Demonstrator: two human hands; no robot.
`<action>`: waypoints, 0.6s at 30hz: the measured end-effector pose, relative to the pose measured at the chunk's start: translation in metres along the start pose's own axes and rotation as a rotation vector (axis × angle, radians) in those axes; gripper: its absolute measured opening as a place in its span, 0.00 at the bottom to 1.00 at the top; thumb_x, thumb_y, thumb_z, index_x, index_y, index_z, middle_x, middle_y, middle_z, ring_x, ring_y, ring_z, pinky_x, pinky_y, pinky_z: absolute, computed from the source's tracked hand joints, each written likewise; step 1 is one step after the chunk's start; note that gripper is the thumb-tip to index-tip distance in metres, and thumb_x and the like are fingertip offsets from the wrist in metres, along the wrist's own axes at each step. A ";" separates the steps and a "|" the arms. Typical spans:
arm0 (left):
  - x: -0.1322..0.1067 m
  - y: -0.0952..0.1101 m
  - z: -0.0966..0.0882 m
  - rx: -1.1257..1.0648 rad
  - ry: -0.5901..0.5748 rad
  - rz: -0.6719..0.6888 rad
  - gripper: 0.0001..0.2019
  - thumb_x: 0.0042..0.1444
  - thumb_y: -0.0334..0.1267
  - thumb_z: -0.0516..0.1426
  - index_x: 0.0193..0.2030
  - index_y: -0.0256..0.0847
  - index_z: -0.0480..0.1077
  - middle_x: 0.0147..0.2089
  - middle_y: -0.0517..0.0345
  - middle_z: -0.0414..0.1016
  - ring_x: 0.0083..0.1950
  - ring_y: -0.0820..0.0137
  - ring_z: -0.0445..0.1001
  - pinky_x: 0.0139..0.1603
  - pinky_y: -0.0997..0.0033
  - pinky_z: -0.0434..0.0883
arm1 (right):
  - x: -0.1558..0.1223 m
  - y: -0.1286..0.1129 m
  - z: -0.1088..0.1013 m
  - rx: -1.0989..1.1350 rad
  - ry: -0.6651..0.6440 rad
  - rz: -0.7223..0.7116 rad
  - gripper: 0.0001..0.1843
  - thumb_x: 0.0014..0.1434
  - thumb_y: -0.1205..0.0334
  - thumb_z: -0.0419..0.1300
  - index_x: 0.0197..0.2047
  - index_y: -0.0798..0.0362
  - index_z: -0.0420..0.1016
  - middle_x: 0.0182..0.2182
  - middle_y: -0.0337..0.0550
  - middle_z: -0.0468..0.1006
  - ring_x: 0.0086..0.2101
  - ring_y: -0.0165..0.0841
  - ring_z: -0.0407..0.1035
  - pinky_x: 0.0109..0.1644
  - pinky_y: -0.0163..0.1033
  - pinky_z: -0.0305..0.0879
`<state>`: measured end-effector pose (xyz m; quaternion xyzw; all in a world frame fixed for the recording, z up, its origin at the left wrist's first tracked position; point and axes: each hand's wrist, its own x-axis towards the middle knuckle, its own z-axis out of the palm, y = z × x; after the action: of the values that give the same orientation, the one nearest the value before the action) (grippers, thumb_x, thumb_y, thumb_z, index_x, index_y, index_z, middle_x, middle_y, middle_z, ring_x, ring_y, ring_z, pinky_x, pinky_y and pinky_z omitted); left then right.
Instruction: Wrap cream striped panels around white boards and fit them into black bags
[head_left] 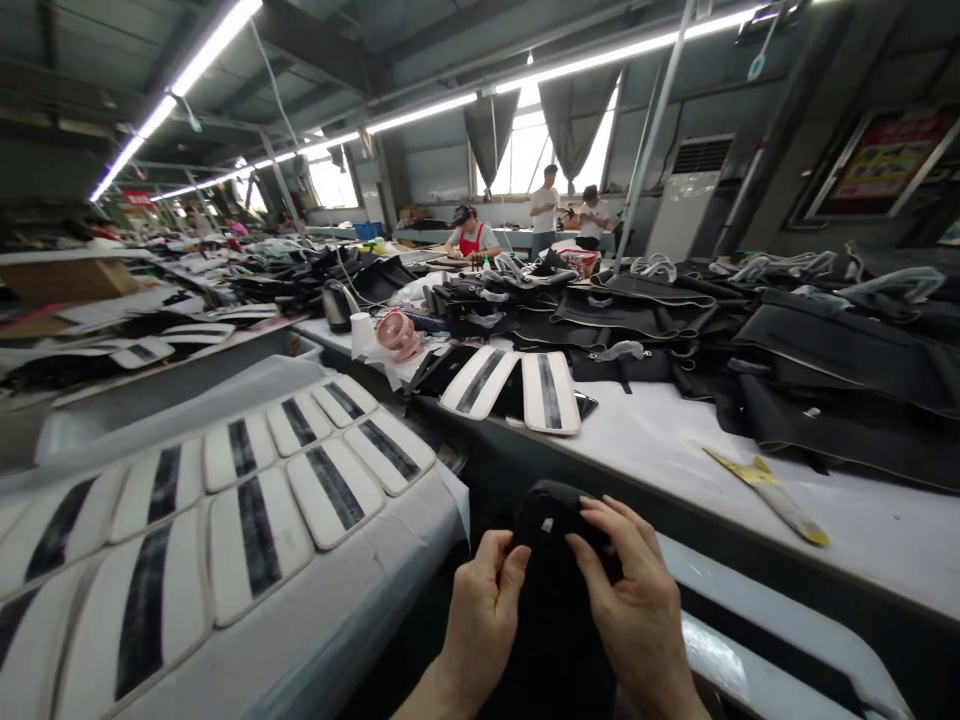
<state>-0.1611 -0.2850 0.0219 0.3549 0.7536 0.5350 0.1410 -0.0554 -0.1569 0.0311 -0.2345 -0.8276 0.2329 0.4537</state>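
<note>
A black rounded panel (553,502), seemingly leather or fabric, is held upright between my two hands at the lower middle of the head view. A small whitish patch shows near its top; its lower part blends into the dark background. My left hand (487,590) pinches its left edge between thumb and bent fingers. On the opposite edge, my right hand (634,585) grips with the thumb in front and the fingers over the top right corner. Just beyond, two white panels with black stripes (551,390) lie on the worktable (645,430).
Several striped white panels (328,485) lie in rows on the left table (330,610). Black bag pieces (847,340) are heaped along the right table, near a yellow-wrapped tool (772,495). A pink fan (397,333) and a kettle (339,305) stand behind. Several people are farther back.
</note>
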 end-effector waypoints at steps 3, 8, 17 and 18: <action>-0.003 -0.003 0.000 -0.035 -0.053 -0.014 0.20 0.61 0.45 0.57 0.58 0.45 0.63 0.30 0.65 0.71 0.29 0.71 0.69 0.31 0.73 0.64 | 0.000 0.003 0.006 -0.024 0.019 0.109 0.12 0.61 0.53 0.61 0.44 0.50 0.72 0.39 0.45 0.74 0.44 0.42 0.66 0.49 0.49 0.62; -0.002 -0.012 0.001 -0.055 -0.014 0.037 0.37 0.52 0.40 0.65 0.67 0.51 0.57 0.59 0.57 0.72 0.57 0.62 0.72 0.58 0.64 0.68 | 0.007 0.002 0.008 -0.019 -0.122 -0.093 0.08 0.64 0.58 0.59 0.46 0.45 0.74 0.37 0.39 0.75 0.39 0.37 0.67 0.47 0.47 0.56; 0.057 -0.018 -0.017 -0.526 -0.338 0.090 0.22 0.68 0.47 0.45 0.62 0.44 0.67 0.69 0.54 0.61 0.71 0.61 0.54 0.72 0.57 0.49 | 0.001 -0.002 0.013 0.014 -0.144 -0.227 0.05 0.62 0.67 0.61 0.41 0.48 0.73 0.35 0.37 0.75 0.37 0.34 0.66 0.45 0.45 0.56; 0.068 -0.014 -0.018 -0.528 -0.404 0.097 0.19 0.66 0.45 0.49 0.58 0.43 0.71 0.67 0.54 0.63 0.71 0.61 0.54 0.72 0.57 0.48 | 0.002 -0.001 0.013 0.015 -0.154 -0.231 0.05 0.62 0.67 0.61 0.41 0.48 0.73 0.35 0.37 0.74 0.37 0.34 0.66 0.45 0.45 0.57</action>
<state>-0.2258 -0.2537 0.0276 0.4407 0.5281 0.6366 0.3489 -0.0678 -0.1590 0.0267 -0.1158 -0.8797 0.2027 0.4143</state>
